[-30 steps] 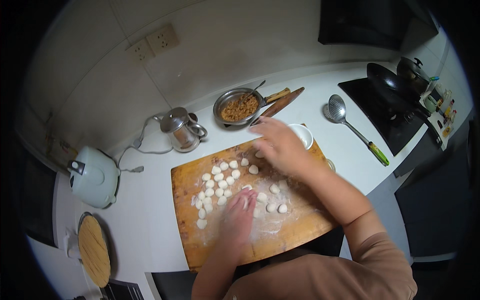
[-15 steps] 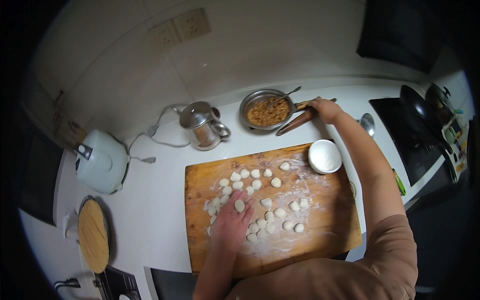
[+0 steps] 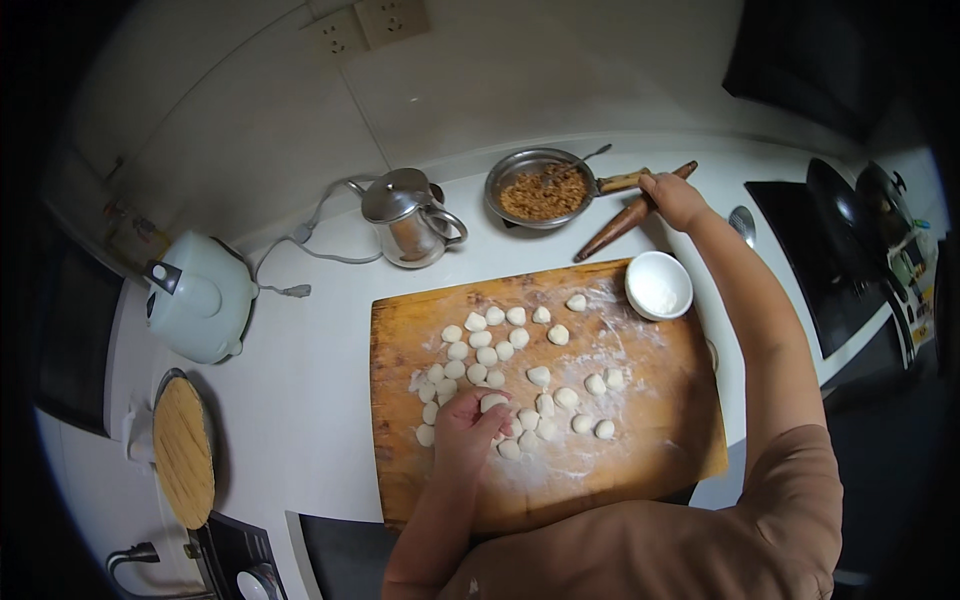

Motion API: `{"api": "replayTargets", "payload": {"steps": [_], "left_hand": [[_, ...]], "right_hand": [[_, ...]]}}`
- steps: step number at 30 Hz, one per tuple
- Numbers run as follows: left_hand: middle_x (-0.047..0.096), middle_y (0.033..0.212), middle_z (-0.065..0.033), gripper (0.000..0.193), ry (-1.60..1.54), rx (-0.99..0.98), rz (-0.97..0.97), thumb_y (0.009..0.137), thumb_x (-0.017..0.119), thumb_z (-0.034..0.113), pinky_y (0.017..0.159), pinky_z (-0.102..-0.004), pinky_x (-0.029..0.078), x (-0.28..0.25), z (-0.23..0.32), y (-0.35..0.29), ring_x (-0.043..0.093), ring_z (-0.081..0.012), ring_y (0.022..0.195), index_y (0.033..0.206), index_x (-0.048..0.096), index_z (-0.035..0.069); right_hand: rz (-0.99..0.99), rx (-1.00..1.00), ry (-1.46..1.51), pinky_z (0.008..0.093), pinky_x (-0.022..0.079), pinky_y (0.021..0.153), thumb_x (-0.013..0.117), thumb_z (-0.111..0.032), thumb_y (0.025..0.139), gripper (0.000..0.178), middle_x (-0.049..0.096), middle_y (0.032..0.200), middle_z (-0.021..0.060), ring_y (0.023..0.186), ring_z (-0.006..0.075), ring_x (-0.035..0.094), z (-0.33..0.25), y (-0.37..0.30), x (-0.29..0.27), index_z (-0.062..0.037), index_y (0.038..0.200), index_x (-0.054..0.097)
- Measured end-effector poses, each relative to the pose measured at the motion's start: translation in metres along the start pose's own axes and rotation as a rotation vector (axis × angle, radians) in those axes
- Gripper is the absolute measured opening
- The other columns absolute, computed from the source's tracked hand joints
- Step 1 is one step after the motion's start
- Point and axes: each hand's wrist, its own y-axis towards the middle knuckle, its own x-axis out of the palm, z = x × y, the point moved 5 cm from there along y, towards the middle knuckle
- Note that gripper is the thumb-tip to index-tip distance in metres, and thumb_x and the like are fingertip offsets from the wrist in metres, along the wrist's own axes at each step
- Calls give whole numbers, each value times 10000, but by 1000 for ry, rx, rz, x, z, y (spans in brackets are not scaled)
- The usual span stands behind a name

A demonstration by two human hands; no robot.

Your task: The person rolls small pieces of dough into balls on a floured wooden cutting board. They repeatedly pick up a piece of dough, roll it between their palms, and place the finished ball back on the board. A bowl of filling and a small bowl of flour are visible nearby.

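Note:
Over the floury wooden board point(image 3: 660, 440), my left hand point(image 3: 466, 430) pinches a flattened dough piece point(image 3: 493, 401) between thumb and fingers. Several small white dough pieces point(image 3: 566, 398) are spread around it, some in a cluster under and beside the hand. My right arm reaches to the far right, where my right hand point(image 3: 676, 202) is closed around a tapered wooden rolling pin point(image 3: 612, 232). The pin lies slantwise beside the handle of a metal pan point(image 3: 490, 193) of brown minced filling point(image 3: 543, 192), with a spoon in it.
A white bowl point(image 3: 657, 311) of flour stands on the board's far right corner. Behind the board is a metal kettle point(image 3: 405, 235). A pale green appliance point(image 3: 203, 300) and a round wooden-topped thing point(image 3: 184, 455) are at left. A slotted spoon point(image 3: 742, 224) and black cooktop point(image 3: 790, 235) lie right.
My left hand has gone from lying spread with the dough piece on its fingers to pinching it. My right hand now has the rolling pin turned away from the pan handle.

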Motion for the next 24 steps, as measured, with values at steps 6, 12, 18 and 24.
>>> {"api": "replayTargets", "payload": {"steps": [6, 12, 18, 24], "left_hand": [[668, 894, -104, 331, 504, 251, 78, 897, 503, -61, 680, -279, 520, 19, 11, 0, 633, -173, 719, 1211, 586, 3], [594, 1216, -163, 486, 833, 406, 48, 839, 574, -40, 882, -351, 506, 32, 23, -2, 610, -281, 1066, 1316, 536, 46], [483, 1397, -160, 503, 1042, 536, 7, 834, 616, 10, 1066, -383, 387, 46, 37, -19, 486, -324, 1261, 1327, 518, 23], [488, 1409, -164, 491, 1153, 466, 4, 855, 626, 98, 1138, -443, 286, 15, 20, -38, 447, -337, 1313, 1329, 519, 26]], "right_hand": [[236, 139, 49, 456, 468, 819, 659, -56, 818, 296, 621, 978, 167, 964, 375, 587, -15, -70, -95, -58, 1073, 509], [348, 95, 180, 440, 487, 831, 701, -118, 807, 430, 636, 1078, 131, 994, 357, 595, -77, -162, -151, -90, 1207, 546], [60, 172, 403, 419, 506, 796, 670, -202, 852, 507, 609, 1005, 131, 909, 336, 609, -143, -233, -120, -117, 1328, 518], [63, 273, 332, 416, 525, 749, 664, -175, 854, 558, 589, 1044, 146, 909, 340, 605, -173, -254, -76, -80, 1371, 475]]}}
